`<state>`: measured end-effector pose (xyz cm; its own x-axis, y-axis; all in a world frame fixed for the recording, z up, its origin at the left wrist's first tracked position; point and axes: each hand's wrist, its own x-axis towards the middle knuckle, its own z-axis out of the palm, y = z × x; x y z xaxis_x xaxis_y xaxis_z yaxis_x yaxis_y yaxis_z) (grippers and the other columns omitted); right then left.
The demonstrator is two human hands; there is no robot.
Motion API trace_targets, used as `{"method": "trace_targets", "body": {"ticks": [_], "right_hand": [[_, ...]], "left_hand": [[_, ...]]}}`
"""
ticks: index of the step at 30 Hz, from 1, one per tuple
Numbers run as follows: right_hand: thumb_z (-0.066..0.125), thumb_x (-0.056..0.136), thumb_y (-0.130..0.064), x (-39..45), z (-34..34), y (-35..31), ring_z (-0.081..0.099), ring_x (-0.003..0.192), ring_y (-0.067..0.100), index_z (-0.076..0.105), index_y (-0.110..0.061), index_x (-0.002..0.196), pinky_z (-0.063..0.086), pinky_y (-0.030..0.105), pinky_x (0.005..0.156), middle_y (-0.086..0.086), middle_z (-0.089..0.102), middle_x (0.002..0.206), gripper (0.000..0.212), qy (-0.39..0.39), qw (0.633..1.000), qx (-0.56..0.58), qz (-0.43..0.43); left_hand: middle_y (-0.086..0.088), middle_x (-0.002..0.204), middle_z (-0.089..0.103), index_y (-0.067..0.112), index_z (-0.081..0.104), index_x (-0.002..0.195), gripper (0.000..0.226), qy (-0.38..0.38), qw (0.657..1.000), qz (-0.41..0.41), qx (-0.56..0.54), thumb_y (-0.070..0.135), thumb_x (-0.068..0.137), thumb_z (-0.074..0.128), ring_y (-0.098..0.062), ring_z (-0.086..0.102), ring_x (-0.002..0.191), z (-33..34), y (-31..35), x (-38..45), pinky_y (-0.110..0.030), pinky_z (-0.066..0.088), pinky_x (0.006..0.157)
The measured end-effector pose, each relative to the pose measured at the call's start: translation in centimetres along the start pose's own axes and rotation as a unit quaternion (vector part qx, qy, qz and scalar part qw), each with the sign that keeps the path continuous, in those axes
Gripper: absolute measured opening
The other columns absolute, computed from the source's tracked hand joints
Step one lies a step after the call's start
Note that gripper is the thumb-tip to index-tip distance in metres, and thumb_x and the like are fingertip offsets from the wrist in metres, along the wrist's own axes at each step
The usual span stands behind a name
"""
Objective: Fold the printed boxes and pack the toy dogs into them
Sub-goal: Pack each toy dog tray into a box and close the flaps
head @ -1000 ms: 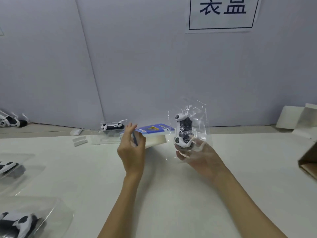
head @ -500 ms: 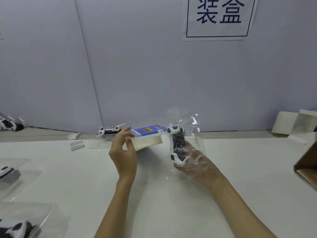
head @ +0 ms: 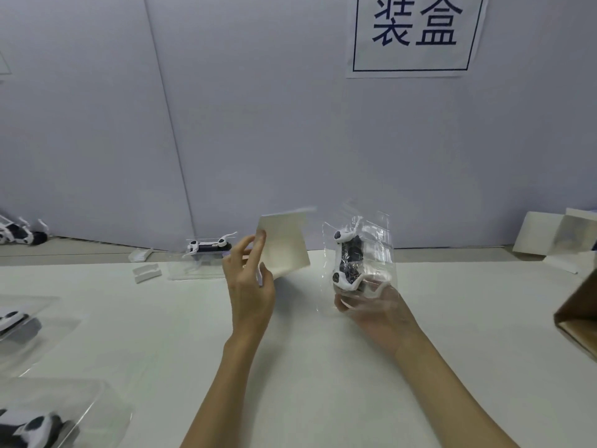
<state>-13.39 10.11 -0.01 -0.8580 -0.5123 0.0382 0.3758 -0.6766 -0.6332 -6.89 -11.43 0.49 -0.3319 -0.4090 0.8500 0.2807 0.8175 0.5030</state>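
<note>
My left hand pinches the lower left corner of a printed box, tipped up so its plain cream side faces me; the blue print is hidden. My right hand grips a black and white toy dog sealed in a clear plastic bag, held upright just right of the box. Box and bagged dog are apart, both above the white table.
More bagged toy dogs lie at the back centre, far left, left edge and bottom left. Small white plastic pieces lie near the wall. Flat white boxes and a brown carton stand at right.
My left hand has tipped the box up from nearly flat, blue print on top, to nearly upright with its cream side toward me. The bagged dog in my right hand moved slightly away to the right.
</note>
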Motion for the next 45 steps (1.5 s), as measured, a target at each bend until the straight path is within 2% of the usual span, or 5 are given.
{"method": "trace_targets", "body": {"ticks": [3,6,10,24,45], "right_hand": [[0.100,0.043,-0.009,-0.3,0.3,-0.1,0.069,0.084,0.024,0.073,-0.011,0.089,0.046,0.037,0.086,0.011,0.074,0.091,0.054,-0.044,0.998,0.004,0.048],[0.088,0.068,-0.010,-0.9,-0.8,-0.2,0.072,0.084,0.028,0.075,-0.006,0.096,0.057,0.039,0.082,0.016,0.071,0.102,0.030,-0.089,0.990,-0.090,0.069],[0.096,0.060,-0.034,-1.2,-0.5,0.2,0.068,0.103,0.029,0.076,-0.021,0.122,0.054,0.042,0.087,0.010,0.069,0.127,0.066,-0.164,0.962,-0.196,0.101],[0.081,0.086,-0.021,-0.5,0.8,0.3,0.066,0.088,0.000,0.055,-0.056,0.138,0.050,0.010,0.072,-0.010,0.069,0.109,0.068,0.070,0.823,-0.532,-0.184],[0.074,0.088,-0.014,-0.5,0.2,0.1,0.063,0.097,0.011,0.058,-0.054,0.138,0.047,0.010,0.076,-0.031,0.058,0.127,0.066,0.095,0.780,-0.584,-0.206]], "left_hand": [[0.010,0.137,0.046,0.020,0.055,0.150,0.077,-0.025,0.999,-0.043,0.000,-0.022,0.085,0.057,-0.022,0.051,0.123,0.0,-0.2,0.1,-0.041,0.039,0.106],[-0.003,0.139,0.045,0.015,0.050,0.153,0.074,-0.054,0.995,-0.049,-0.069,-0.025,0.090,0.051,-0.024,0.052,0.131,-0.6,0.0,0.4,-0.019,0.042,0.106],[-0.004,0.139,0.046,0.012,0.053,0.150,0.069,-0.069,0.992,-0.041,-0.096,-0.024,0.091,0.051,-0.014,0.051,0.131,-0.8,0.6,0.5,-0.007,0.036,0.103],[0.020,0.145,0.058,0.021,0.058,0.145,0.072,-0.121,0.981,-0.061,-0.135,-0.022,0.088,0.050,-0.010,0.045,0.143,-1.1,0.8,0.5,-0.013,0.031,0.114],[0.012,0.142,0.060,0.016,0.062,0.143,0.072,-0.125,0.982,-0.049,-0.132,-0.024,0.083,0.052,-0.013,0.049,0.138,-0.7,2.3,-0.1,-0.016,0.035,0.113]]}}
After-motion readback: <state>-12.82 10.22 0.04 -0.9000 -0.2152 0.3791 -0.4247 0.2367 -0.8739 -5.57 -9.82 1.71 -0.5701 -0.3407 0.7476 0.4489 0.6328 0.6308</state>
